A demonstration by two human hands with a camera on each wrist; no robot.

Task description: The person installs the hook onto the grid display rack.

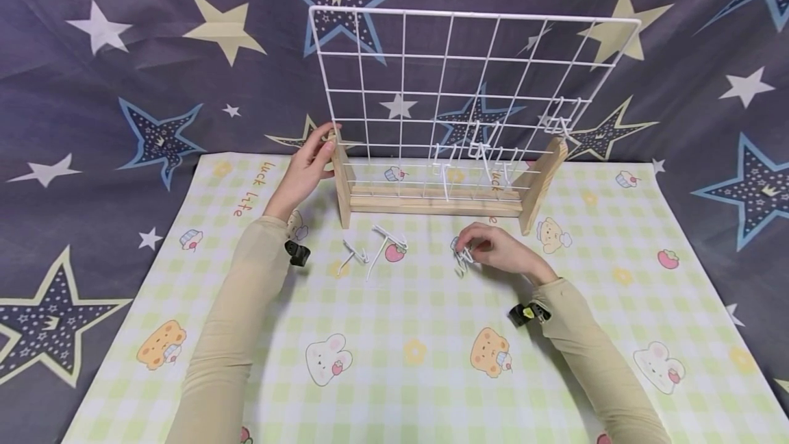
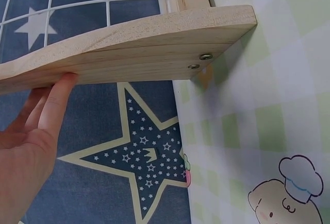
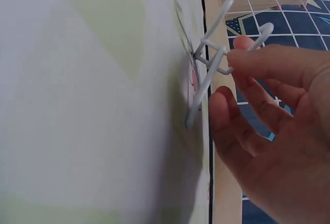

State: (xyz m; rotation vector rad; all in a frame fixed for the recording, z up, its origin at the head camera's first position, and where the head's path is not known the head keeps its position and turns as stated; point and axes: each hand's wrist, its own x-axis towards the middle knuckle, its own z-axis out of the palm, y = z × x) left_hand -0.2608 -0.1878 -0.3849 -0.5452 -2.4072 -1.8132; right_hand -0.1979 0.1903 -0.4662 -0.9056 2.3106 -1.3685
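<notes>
Right hand pinches white wire hook close to tablecloth; left hand grips wooden side panel. Step seems picking hook up; next move probably calls for careful lifting toward wire grid.

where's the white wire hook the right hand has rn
In the head view, the white wire hook is right of centre, pinched by the right hand, in front of the wooden crossbar.

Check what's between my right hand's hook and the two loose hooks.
The head view shows only bare tablecloth between the held hook and the loose hooks.
</notes>
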